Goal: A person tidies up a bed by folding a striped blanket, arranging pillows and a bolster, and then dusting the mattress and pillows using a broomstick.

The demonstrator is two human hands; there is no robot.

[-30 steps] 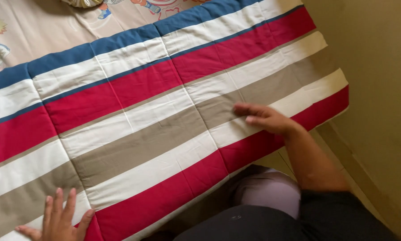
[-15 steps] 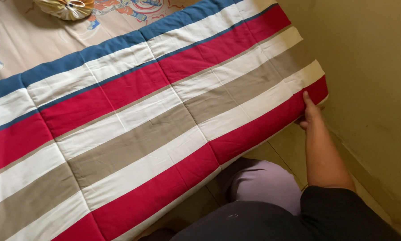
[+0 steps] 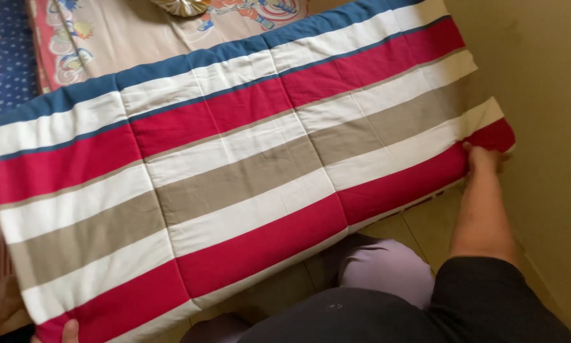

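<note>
The folded striped quilt [image 3: 235, 171] lies flat across the bed, its near edge hanging over the side. The right hand [image 3: 482, 155] has the far right corner — fingers curled around the red edge, close by the beige wall [image 3: 539, 95]. At the bottom left corner, only a fingertip of the left hand [image 3: 69, 331] shows under the quilt's edge — its grip cannot be told. A cartoon-print sheet [image 3: 107, 38] lies beyond the quilt.
</note>
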